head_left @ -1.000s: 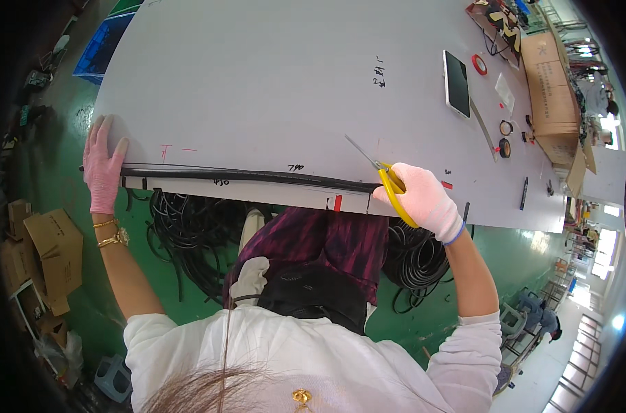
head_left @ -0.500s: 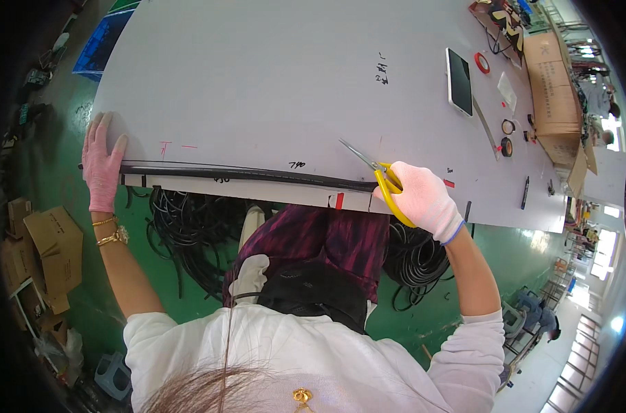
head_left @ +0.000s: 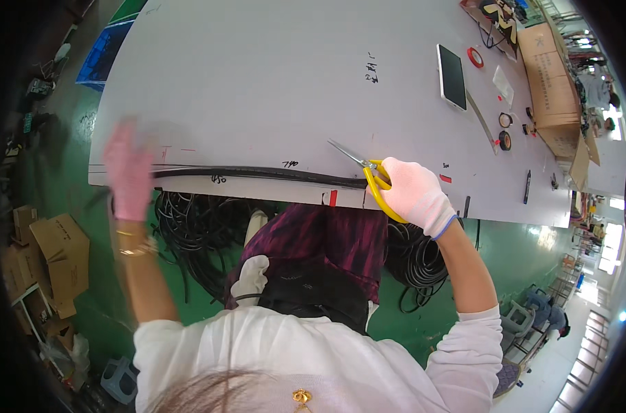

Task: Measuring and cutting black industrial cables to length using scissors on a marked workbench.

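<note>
Black tubing [head_left: 258, 174] lies along the near edge of the grey table [head_left: 258, 89]. My right hand [head_left: 417, 195], in a pale pink work glove, is closed around scissors [head_left: 376, 177] with yellow handles, their pointed blades toward the far left. The tubing's right end runs in under that hand; whether the fingers grip it too is hidden. At the tubing's left end is my left hand [head_left: 129, 172], in a pink glove and smeared by motion, so its fingers cannot be read. A blurred dark end shows just left of it.
Coils of black tubing [head_left: 196, 237] lie on the floor under the near edge. A phone [head_left: 452, 77], a red tape roll [head_left: 475, 57], a metal ruler [head_left: 481, 120] and a black pen [head_left: 527, 186] are on the table's right. Cardboard boxes [head_left: 62, 258] stand at lower left.
My left hand has moved right along the tubing, away from the table's left edge. The right hand and scissors stay nearly in place, while the view has shifted slightly.
</note>
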`<state>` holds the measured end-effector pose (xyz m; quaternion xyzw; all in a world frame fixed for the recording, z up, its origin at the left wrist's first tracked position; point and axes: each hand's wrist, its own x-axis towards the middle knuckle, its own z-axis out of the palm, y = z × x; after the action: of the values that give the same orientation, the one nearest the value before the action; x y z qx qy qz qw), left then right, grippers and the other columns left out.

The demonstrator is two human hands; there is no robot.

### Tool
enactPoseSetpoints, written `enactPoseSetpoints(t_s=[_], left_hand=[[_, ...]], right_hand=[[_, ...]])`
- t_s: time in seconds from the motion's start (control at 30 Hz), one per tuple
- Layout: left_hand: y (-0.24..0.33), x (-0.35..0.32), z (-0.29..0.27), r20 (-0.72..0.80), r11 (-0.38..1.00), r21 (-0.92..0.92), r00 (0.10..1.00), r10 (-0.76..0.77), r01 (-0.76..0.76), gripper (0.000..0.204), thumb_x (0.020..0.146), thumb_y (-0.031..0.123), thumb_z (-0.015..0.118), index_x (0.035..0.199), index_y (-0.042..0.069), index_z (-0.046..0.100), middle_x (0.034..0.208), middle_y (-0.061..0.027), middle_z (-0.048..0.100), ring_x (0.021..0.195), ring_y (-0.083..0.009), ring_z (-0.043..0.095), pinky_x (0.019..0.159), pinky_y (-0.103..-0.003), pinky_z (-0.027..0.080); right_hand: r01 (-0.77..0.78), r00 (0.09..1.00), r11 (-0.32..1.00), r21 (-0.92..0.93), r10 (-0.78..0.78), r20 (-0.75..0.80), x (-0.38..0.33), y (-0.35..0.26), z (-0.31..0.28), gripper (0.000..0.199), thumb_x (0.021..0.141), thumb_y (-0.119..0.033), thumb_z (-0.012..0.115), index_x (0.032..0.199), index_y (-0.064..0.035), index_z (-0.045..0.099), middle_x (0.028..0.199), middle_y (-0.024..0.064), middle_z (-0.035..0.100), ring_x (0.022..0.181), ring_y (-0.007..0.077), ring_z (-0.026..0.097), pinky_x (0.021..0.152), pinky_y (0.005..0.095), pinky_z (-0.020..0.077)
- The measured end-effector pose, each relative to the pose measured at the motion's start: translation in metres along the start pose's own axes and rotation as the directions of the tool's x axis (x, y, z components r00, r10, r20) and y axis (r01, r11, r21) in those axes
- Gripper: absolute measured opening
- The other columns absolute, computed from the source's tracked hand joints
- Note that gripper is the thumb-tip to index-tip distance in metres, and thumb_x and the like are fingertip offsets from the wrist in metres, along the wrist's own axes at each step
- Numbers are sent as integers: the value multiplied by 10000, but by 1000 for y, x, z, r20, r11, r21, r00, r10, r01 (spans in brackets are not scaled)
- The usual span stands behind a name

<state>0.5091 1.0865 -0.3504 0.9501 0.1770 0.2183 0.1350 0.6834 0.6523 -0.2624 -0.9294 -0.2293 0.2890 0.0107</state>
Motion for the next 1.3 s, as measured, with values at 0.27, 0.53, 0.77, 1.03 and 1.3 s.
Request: enactPoseSetpoints(t_s=[0.27, 0.53, 0.77, 1.03, 1.3], left_hand=[[278, -28, 50, 221, 854, -396, 868, 444, -336, 265, 749, 257, 747, 962, 112, 684, 993, -50, 647, 983, -288, 618, 887, -424, 465], [297, -32, 63, 257, 919, -256, 895, 365, -301, 201, 758, 255, 758, 884, 108, 705, 967, -42, 652, 935, -263, 621, 824, -412, 469], [299, -33, 65, 273, 938, -188, 902, 335, -291, 228, 769, 273, 756, 915, 107, 699, 940, -47, 650, 915, -265, 615, 793, -408, 477], [295, -25, 38, 507, 881, -469, 799, 325, -61, 209, 799, 245, 717, 942, 92, 706, 891, -121, 672, 831, -326, 666, 744, -421, 537], [279, -17, 2, 681, 758, -602, 656, 325, 249, 123, 803, 70, 682, 899, -6, 684, 738, -97, 647, 677, -139, 568, 676, -306, 509]], right_hand=[[27, 1000, 999, -20, -27, 4, 2, 0, 0, 347, 946, -371, 603, 992, -29, 634, 900, 210, 712, 885, 406, 691, 768, 463, 554], [22, 1000, 1000, 11, -22, 6, 0, 1, -2, 341, 937, -363, 601, 994, -29, 637, 894, 205, 714, 884, 402, 696, 775, 453, 565], [91, 993, 993, 77, -84, -87, -5, 7, 4, 278, 928, -300, 630, 955, -24, 629, 869, 209, 707, 853, 404, 695, 736, 454, 556], [345, 932, 713, 611, -182, -313, -47, 22, 14, 300, 964, -271, 667, 955, 14, 575, 823, 126, 669, 763, 257, 647, 742, 350, 518], [404, 910, 10, 915, -111, -400, -133, 16, 77, 207, 928, -204, 680, 972, -21, 594, 788, 79, 597, 792, 164, 592, 743, 284, 487]])
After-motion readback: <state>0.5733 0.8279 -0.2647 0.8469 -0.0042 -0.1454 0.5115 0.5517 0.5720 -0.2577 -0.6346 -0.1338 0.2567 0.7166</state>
